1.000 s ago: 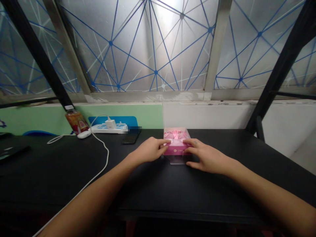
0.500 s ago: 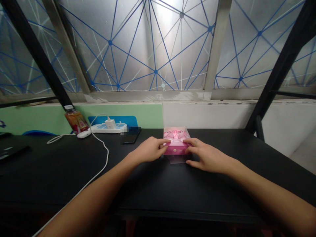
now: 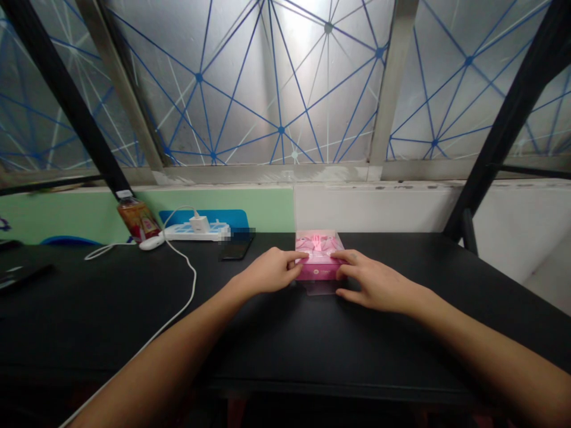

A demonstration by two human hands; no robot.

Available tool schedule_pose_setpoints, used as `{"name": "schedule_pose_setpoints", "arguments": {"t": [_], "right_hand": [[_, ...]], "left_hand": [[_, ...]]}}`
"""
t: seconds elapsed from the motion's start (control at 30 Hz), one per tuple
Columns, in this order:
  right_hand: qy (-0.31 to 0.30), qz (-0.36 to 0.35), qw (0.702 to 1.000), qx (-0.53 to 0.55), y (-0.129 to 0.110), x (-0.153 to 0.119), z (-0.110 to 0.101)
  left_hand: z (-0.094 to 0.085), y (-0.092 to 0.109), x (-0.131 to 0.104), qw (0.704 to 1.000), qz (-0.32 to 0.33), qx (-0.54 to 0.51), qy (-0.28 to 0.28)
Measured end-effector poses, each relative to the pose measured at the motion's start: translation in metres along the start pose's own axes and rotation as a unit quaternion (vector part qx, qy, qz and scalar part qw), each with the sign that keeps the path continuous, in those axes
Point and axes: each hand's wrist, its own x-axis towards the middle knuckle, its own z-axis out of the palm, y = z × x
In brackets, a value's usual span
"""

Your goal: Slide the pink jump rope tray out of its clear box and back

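Centrally, a pink box rests on a black tabletop, with one bare hand at either side; it serves as the landmark for every position given below. The left hand lies at the box's left front corner, its index finger extended onto the upper face and its thumb close below, near the front panel; the gap between thumb and finger is small, but whether they pinch the box cannot be told. The right hand is at the right front corner, with fingers loosely spread: the index fingertip touches the upper face, while the thumb stands well apart from it, lower and nearer the viewer, so that the hand is not closed around anything. Just before the box's front panel lies a thin, see-through sheet; its join with the box is unclear. Left of the box, beyond the left hand, is a dark phone; farther left are a white power strip, bearing a charger, and a tilted bottle.
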Motion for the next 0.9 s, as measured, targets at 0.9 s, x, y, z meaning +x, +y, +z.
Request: {"name": "schedule_pose_setpoints", "arguments": {"t": [0.9], "right_hand": [[0.002,0.001,1.000,0.007,-0.0010,-0.0006,-0.0012]], "left_hand": [[0.0023,-0.0010,0.0000,1.000,0.002,-0.007,0.001]]}}
